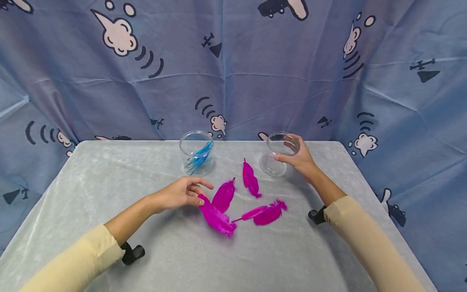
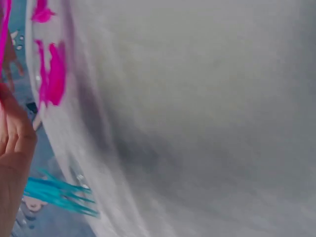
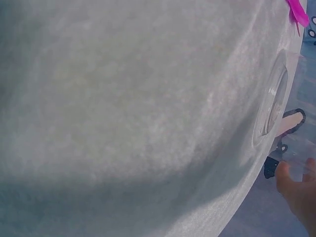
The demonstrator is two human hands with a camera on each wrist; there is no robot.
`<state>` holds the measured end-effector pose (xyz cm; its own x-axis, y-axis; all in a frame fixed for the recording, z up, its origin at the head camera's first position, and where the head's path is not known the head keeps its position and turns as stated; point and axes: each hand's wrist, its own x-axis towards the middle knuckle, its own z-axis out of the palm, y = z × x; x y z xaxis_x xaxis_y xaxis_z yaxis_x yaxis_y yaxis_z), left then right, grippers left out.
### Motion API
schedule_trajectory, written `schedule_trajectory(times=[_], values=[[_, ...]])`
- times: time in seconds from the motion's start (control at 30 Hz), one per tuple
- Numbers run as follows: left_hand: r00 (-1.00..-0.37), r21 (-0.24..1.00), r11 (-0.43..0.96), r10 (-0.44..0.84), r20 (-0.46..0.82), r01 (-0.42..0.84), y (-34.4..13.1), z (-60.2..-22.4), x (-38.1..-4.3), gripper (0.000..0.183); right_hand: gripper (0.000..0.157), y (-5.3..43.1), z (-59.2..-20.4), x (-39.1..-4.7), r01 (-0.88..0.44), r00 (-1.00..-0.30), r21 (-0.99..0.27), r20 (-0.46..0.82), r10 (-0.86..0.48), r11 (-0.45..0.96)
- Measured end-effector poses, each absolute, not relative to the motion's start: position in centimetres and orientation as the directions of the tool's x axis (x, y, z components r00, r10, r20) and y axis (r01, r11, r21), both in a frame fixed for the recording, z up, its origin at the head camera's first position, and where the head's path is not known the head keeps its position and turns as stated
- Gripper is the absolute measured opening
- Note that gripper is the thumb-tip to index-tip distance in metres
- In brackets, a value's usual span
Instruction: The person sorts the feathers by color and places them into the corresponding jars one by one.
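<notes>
My left hand [image 1: 184, 192] pinches a magenta feather [image 1: 217, 219] between thumb and fingers, its fluffy end pointing down and to the right. Around it on the cloth lie more magenta feathers: one [image 1: 224, 196] just behind, one [image 1: 250, 178] farther back, and an overlapping pair [image 1: 268, 214] to the right. With thumb and fingers round its side, my right hand [image 1: 297, 156] grips a clear plastic jar [image 1: 274, 165] at the back right; no feathers show inside it. In the right wrist view the jar's round base [image 3: 271, 103] shows beside the thumb.
A second clear jar [image 1: 186, 152] stands at the back left, with several blue feathers [image 1: 200, 159] leaning inside. The table wears a pale grey cloth [image 1: 219, 263]. A blue patterned curtain [image 1: 255, 101] hangs right behind the table's far edge.
</notes>
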<state>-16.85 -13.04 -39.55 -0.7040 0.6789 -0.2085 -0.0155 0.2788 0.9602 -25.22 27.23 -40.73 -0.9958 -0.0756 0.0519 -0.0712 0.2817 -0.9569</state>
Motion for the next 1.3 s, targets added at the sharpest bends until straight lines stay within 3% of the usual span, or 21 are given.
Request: schedule_trajectory(times=[0.23,0.4,0.8,0.97,1.13,1.3], values=[[-0.849,0.988,0.152,0.523,-0.082,-0.002,-10.4,-37.7,-17.1,0.039,0.089,27.5,-40.9,-25.4,-0.075,-0.995,-0.963,0.054,-0.087,0.259],[-0.908,0.993,0.109,0.419,-0.008,0.041,-8.7,-36.0,-17.5,0.037,0.089,27.4,-41.0,-25.5,-0.074,-0.994,-0.964,0.050,-0.096,0.256],[-0.944,0.994,0.040,0.318,0.087,0.105,-4.1,-34.0,-19.4,0.032,0.088,27.3,-40.8,-25.4,-0.068,-0.994,-0.967,0.045,-0.098,0.246],[-0.955,0.986,0.030,0.255,0.151,0.164,-1.8,-33.8,-20.3,0.029,0.081,27.6,-41.0,-25.7,-0.093,-0.992,-0.982,0.076,-0.104,0.167],[-0.968,0.979,0.061,0.176,0.179,0.192,-0.2,-33.5,-21.0,0.028,0.085,27.7,-41.2,-26.0,-0.103,-0.989,-0.988,0.090,-0.119,0.113],[-0.974,0.974,0.081,0.103,0.203,0.211,0.8,-33.2,-22.0,0.027,0.089,27.6,-41.1,-25.8,-0.067,-0.994,-0.970,0.046,-0.096,0.232]])
